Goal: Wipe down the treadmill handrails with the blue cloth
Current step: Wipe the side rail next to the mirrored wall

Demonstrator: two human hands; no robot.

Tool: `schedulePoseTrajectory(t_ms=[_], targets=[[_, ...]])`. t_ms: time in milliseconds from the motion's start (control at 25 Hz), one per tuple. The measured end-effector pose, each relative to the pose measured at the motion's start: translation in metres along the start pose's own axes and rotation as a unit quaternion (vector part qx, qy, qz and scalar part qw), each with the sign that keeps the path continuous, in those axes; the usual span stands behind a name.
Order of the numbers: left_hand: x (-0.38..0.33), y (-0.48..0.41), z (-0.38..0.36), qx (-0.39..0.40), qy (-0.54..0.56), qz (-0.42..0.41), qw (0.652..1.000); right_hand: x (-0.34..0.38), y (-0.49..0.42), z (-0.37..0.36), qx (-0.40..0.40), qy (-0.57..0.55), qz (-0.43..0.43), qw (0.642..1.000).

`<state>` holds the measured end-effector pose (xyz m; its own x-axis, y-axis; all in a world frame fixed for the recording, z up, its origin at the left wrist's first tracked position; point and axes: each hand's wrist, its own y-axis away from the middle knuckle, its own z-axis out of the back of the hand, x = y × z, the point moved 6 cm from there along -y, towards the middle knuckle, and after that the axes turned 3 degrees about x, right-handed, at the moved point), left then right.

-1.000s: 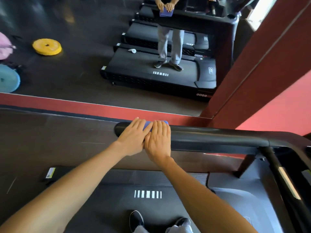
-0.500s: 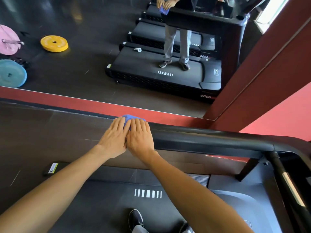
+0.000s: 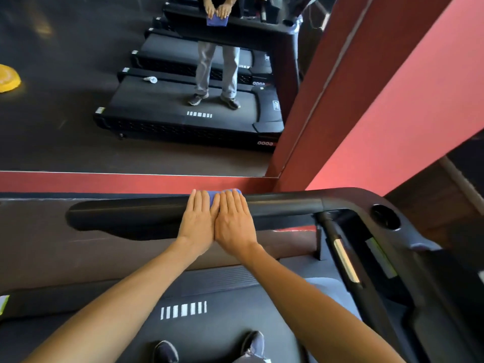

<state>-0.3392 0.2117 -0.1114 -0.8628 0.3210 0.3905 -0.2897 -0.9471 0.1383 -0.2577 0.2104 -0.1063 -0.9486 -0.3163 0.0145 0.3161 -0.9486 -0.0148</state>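
Observation:
The black padded handrail (image 3: 131, 213) runs left to right across the treadmill in front of me. The blue cloth (image 3: 212, 197) lies over its top, mostly covered, showing only between and past my fingertips. My left hand (image 3: 199, 221) and my right hand (image 3: 234, 222) rest side by side, palms down, pressing the cloth onto the rail with the fingers curved over its far side. The hands sit about midway along the rail, right of its rounded left end.
A wall mirror (image 3: 78, 127) ahead reflects the treadmills and a standing person. A red pillar (image 3: 379, 113) rises at the right. The console with a cup holder (image 3: 385, 217) is at the right, the belt (image 3: 222, 323) and my shoes (image 3: 165, 352) below.
Both hands slid the cloth to the rail's left end, then back right along it; now a long bare stretch of rail shows to their left. The view has shifted.

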Motion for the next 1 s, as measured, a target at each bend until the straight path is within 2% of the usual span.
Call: schedulePoseTrajectory(t_ms=[160, 280, 440, 600, 760, 1000], targets=[[-0.096, -0.05, 0.051, -0.025, -0.01, -0.048, 0.998, -0.114, 0.023, -0.005, -0.003, -0.017, -0.062, 0.998], [-0.153, -0.078, 0.079, -0.046, -0.004, -0.059, 0.997, -0.183, 0.039, -0.005, 0.003, 0.017, -0.081, 0.997], [-0.193, -0.097, 0.101, -0.062, 0.034, -0.062, 0.996, -0.231, 0.052, 0.004, -0.012, 0.034, -0.074, 0.997], [-0.184, -0.1, 0.098, -0.064, 0.047, -0.078, 0.994, -0.223, 0.052, 0.014, -0.058, 0.005, -0.115, 0.992], [-0.151, -0.089, 0.082, -0.086, 0.079, -0.122, 0.986, -0.188, 0.047, 0.005, -0.043, 0.009, -0.137, 0.99], [-0.034, -0.035, 0.026, -0.107, 0.114, -0.115, 0.981, -0.053, 0.011, 0.005, -0.04, -0.016, -0.078, 0.996]])
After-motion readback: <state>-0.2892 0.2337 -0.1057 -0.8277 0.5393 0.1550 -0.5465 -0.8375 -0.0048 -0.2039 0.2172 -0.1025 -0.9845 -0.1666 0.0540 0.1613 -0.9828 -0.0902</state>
